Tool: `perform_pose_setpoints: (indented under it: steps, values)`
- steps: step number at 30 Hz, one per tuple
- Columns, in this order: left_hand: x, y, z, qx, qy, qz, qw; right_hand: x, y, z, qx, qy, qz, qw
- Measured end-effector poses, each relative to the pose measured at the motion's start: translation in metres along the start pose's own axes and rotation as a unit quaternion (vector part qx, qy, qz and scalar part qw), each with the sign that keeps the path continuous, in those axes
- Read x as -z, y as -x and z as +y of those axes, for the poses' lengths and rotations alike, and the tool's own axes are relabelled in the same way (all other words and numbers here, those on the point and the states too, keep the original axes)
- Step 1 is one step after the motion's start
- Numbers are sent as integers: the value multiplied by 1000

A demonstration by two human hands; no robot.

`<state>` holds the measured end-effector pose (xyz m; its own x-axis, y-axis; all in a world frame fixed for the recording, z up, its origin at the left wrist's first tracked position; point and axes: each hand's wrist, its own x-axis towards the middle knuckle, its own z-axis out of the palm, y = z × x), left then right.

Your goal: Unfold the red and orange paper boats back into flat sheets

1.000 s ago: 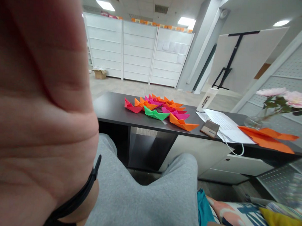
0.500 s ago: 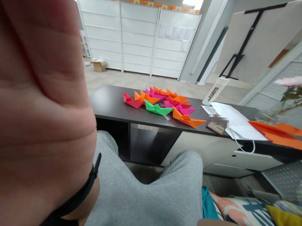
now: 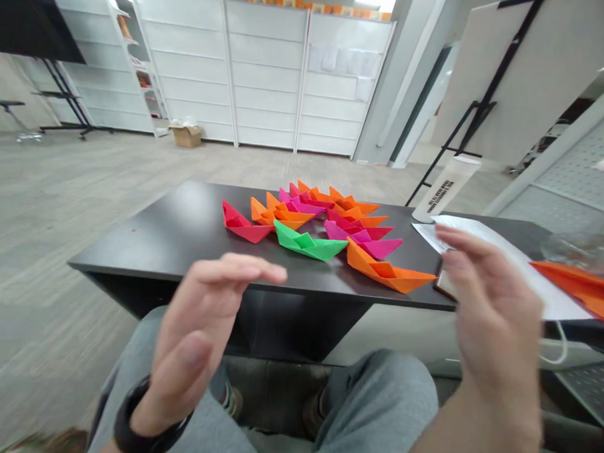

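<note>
Screen (image 3: 31,18), black and on a wheeled stand, fills the upper left corner, with a dark stool (image 3: 7,105) beneath it. To its right, a cardboard box (image 3: 186,136) sits on the floor near tall white shelving (image 3: 263,78).

Closer in, the left hand (image 3: 200,322), with a black wristband (image 3: 136,423), hangs above the lap just before the edge of a dark table (image 3: 146,226). It is empty and half curled, the fingers close together and the thumb apart from them.

Folded paper boats stand clustered on the middle of the tabletop: a red boat (image 3: 246,231) at the left end, orange and pink ones behind, a green boat (image 3: 308,243) at the front, a magenta boat (image 3: 376,246) behind and right of it, and a large orange boat (image 3: 387,273) near the front edge.

Further right, a white bottle (image 3: 446,189) stands upright beyond loose white papers (image 3: 554,297). The right hand (image 3: 499,302), blurred and also empty, shows in front of those sheets, thumb and fingers loosely parted; whether it touches them I cannot tell. Flat orange paper (image 3: 582,287) lies at the far right, beside a glass vase (image 3: 574,252).
</note>
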<state>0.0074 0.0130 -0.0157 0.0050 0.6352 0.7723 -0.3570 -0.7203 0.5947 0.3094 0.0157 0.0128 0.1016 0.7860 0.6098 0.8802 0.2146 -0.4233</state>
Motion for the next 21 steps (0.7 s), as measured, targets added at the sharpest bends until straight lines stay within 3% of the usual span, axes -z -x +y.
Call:
perform_pose_setpoints:
  steps: [1,4,7,9,12,17,21]
  values:
    - [0,6,-22,20,-24,-47,998,-13,-7,8,1,-45,68,997]
    - [-1,32,-83,45,-167,-177,969,-45,-18,34,-47,-31,101,993]
    - [-9,59,-117,-42,-287,-274,917,-56,-17,48,-71,-28,88,993]
    - [-15,72,-126,-102,-340,-318,879,-55,-16,47,-67,-35,83,994]
    - [-19,84,-130,-126,-386,-370,836,-52,-15,39,-54,-30,66,996]
    - [-11,92,-135,-37,-452,-453,767,-53,-13,26,-53,-57,55,995]
    - [1,96,-136,17,-448,-545,708,-56,-14,13,-34,-44,93,994]
